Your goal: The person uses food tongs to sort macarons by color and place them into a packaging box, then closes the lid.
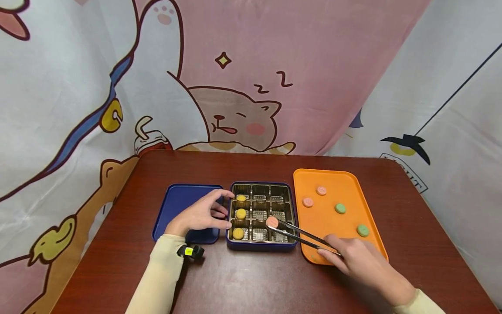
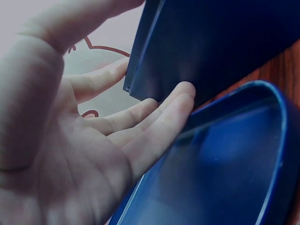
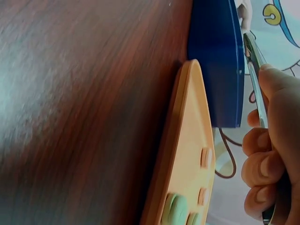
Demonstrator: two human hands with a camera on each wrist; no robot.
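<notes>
My right hand grips metal tongs, whose tips hold a pink macaron above the divided insert of a blue box. In the box's left column sit three yellow macarons, one per compartment. At the box's left side is my left hand, thumb near the front corner and index finger near the back. In the left wrist view its fingers look fairly straight and touch the blue wall. The right wrist view shows fingers curled round the tongs; their tips are hard to see there.
An orange tray right of the box carries two pink macarons and two green macarons. Partly under the left hand lies a blue tray-like lid. All stand on a brown table, with a printed cloth hanging behind.
</notes>
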